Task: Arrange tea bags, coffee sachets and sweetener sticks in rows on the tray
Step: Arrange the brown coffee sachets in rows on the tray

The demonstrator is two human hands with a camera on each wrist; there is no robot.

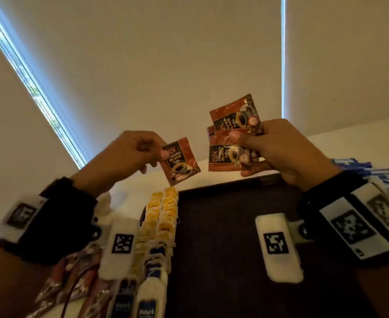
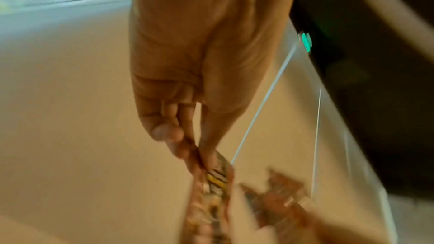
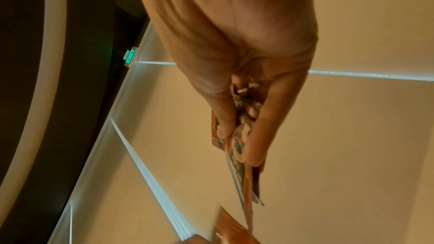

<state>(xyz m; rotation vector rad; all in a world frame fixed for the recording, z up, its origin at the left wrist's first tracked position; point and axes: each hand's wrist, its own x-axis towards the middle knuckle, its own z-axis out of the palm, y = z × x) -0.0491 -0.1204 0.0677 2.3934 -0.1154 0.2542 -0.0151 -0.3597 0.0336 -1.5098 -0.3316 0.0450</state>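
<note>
Both hands are raised above the dark tray (image 1: 230, 237). My left hand (image 1: 163, 154) pinches one red coffee sachet (image 1: 180, 161) by its upper corner; the left wrist view shows that sachet (image 2: 211, 188) edge-on between thumb and fingers. My right hand (image 1: 246, 138) grips a fan of several red coffee sachets (image 1: 232, 138), seen edge-on as a bunch of sachets (image 3: 241, 155) in the right wrist view. Tea bags (image 1: 163, 216) lie in two rows along the tray's left side, yellow-tagged at the far end and blue-tagged nearer me.
More red coffee sachets (image 1: 74, 278) lie loose on the table left of the tray. Blue and white sweetener sticks (image 1: 386, 175) are piled at the right, behind my right wrist. Pale roller blinds (image 1: 166, 53) fill the background.
</note>
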